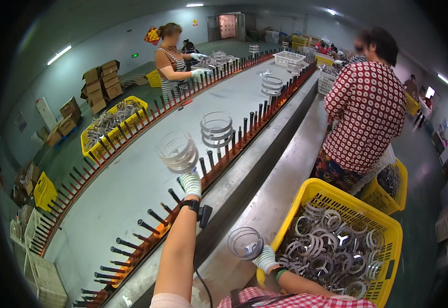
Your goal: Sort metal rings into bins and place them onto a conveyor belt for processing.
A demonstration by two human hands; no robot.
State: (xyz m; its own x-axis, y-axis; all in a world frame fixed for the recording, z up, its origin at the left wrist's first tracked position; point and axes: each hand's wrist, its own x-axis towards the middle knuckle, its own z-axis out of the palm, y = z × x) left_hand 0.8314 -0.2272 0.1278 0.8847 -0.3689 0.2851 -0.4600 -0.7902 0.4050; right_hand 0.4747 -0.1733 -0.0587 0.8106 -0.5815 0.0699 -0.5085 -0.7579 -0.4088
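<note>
My left hand (191,185), in a striped glove, reaches out to the near row of pegs. Its fingers close on the lower edge of a clear, round, open-ringed part (178,152), which is tilted over the white table. Low over the metal ledge, my right hand (266,258), gloved too, grips a similar clear round part (245,243) with a greyish base. Beside that hand stands a yellow crate (355,199) heaped with ring-shaped clear and silvery parts (332,241). Beyond my left hand, another clear ringed part (216,128) stands by the pegs.
Dark upright pegs (147,226) line both edges of the long white table (111,200). A co-worker in a patterned red top (365,113) stands at the right. Another in striped clothes (170,66) works across the table. A second yellow crate (144,105) holds parts at the left.
</note>
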